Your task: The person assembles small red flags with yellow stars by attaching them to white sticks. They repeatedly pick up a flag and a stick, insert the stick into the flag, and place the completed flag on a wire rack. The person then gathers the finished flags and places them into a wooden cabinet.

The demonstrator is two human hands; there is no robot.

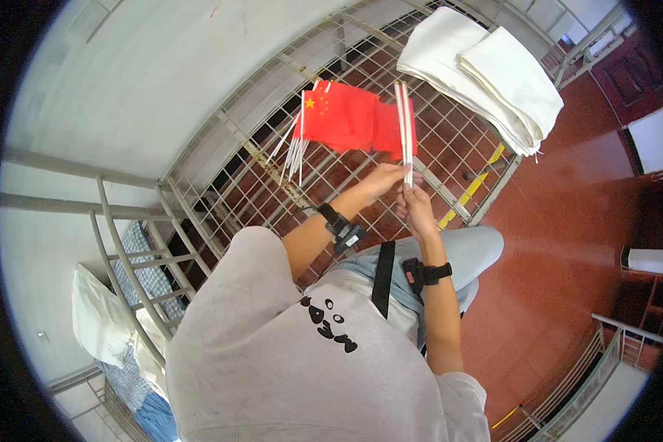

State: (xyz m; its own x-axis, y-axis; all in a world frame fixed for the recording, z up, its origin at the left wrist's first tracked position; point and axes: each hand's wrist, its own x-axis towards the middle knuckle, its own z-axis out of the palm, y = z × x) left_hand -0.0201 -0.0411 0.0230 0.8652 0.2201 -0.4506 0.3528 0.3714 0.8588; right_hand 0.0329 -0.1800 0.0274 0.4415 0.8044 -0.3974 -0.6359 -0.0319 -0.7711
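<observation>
My right hand (418,209) is closed around the lower ends of a few white flag sticks (404,129), which stand side by side, pointing away from me. Red cloth shows on both sides of these sticks. Just to the left, my left hand (385,180) has its fingers closed at the same sticks, a little above my right hand. A pile of small red hand flags (339,118) with yellow stars lies on the wire-mesh bed frame (449,121). Their white sticks fan out at the left. Where the pile ends and the held flags begin is hard to make out.
Folded white cloth (486,74) lies on the mesh at the far right. A metal ladder rail (129,258) stands at my left, with white and checked bedding (110,324) beyond it. Red floor (545,243) stretches to the right, with another metal bed frame (589,390) near the lower right.
</observation>
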